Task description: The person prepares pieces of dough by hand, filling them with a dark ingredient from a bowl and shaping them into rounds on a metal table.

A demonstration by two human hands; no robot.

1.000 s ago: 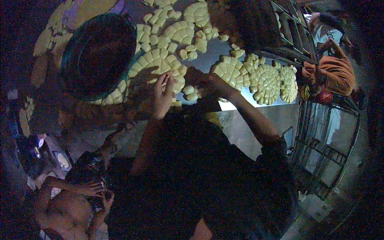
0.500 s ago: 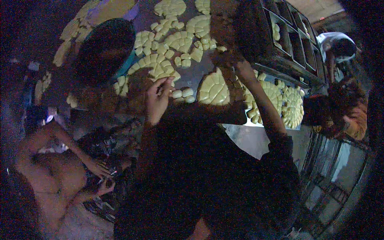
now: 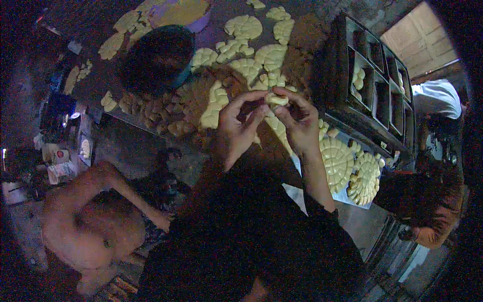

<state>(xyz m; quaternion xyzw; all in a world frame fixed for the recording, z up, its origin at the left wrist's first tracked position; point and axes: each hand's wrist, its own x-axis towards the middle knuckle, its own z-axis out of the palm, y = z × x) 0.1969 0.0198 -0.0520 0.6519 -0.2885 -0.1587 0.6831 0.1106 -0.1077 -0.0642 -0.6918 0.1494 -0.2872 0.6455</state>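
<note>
My left hand (image 3: 237, 125) and my right hand (image 3: 303, 123) meet above the table, fingertips pinched on a small pale dough piece (image 3: 277, 100) between them. Thumbs and index fingers press at it from both sides. Just beyond and beneath the hands lie flat clusters of pale yellow dough pieces (image 3: 246, 69), partly covered by my fingers. A longer strip of dough (image 3: 215, 104) rests beside my left hand. Close to my right forearm, round dough clusters (image 3: 336, 163) sit on a light sheet (image 3: 341, 195).
A dark tub (image 3: 191, 55) with a teal rim and a purple basin (image 3: 205, 21) stand at the far left. A dark compartmented rack (image 3: 363, 107) rises at the right. One person (image 3: 103, 216) sits at left; others, in orange (image 3: 432, 235) and white (image 3: 437, 95), are at right.
My right hand has come back from the far side, and my left hand has moved right. Both now hold one dough piece between them. The view has shifted.
</note>
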